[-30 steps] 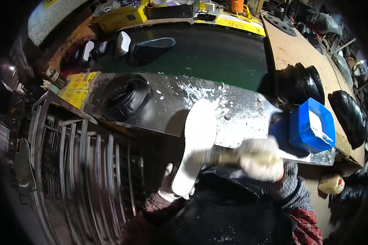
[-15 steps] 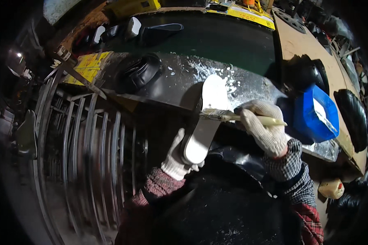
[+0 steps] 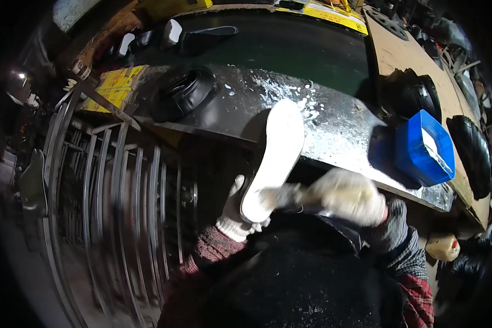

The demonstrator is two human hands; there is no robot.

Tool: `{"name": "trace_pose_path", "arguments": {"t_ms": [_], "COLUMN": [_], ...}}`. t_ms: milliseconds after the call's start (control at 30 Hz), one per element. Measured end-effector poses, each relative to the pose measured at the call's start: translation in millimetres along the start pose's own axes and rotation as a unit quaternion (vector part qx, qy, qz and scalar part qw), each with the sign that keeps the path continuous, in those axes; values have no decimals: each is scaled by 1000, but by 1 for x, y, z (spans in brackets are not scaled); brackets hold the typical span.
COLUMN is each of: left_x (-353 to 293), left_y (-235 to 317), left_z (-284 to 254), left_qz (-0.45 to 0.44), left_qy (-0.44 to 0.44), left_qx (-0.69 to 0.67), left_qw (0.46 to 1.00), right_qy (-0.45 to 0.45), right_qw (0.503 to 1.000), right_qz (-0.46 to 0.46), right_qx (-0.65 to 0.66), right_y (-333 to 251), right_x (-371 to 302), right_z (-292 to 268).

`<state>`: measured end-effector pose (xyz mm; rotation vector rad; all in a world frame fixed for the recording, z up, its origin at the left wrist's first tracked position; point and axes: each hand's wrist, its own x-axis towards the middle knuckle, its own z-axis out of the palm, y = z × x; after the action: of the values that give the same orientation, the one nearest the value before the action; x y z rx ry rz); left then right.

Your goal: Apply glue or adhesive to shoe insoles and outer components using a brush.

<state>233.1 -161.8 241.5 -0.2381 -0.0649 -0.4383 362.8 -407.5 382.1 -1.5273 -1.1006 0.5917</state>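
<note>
My left hand (image 3: 234,217), in a white knitted glove, is closed around the near, heel end of a shoe sole (image 3: 283,136). The sole's upward face is white and wet-looking, and it slants away from me. In my gloved right hand (image 3: 349,198), smeared by motion, is a paintbrush (image 3: 285,195). Its bristles lie on the heel end of the sole. To the right, a blue plastic tub (image 3: 409,156) with white stuff inside stands on the dark bench (image 3: 229,117), which is splashed with white beyond the sole.
A black shoe or boot piece (image 3: 185,94) lies on the bench at left. More white-faced soles (image 3: 172,31) lie at the far left. A metal rack (image 3: 117,180) stands to my left. Black boot parts (image 3: 413,95) and a pale jug (image 3: 443,247) are at right.
The brush has moved from the sole's middle down to its heel end, nearer to me. A grey strip across the middle is now white. My left hand has kept its hold.
</note>
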Motion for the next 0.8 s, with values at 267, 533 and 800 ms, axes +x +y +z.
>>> {"name": "trace_pose_path", "arguments": {"t_ms": [267,533,800], "left_x": [-19,-18,13], "left_y": [13,9,33], "left_z": [-27,14,48], "left_qz": [41,48,93], "left_qy": [45,262,124], "left_qx": [53,-6,219], "left_qw": [997,964,963], "right_qy": [169,-58,-47], "right_qw": [929,914,920], "right_qz": [-95,-50,-149], "right_qx": [-314,-398,-359], "right_y": [35,-33,-27], "right_x": [42,43,89], "right_z": [-58,-39,-41]}}
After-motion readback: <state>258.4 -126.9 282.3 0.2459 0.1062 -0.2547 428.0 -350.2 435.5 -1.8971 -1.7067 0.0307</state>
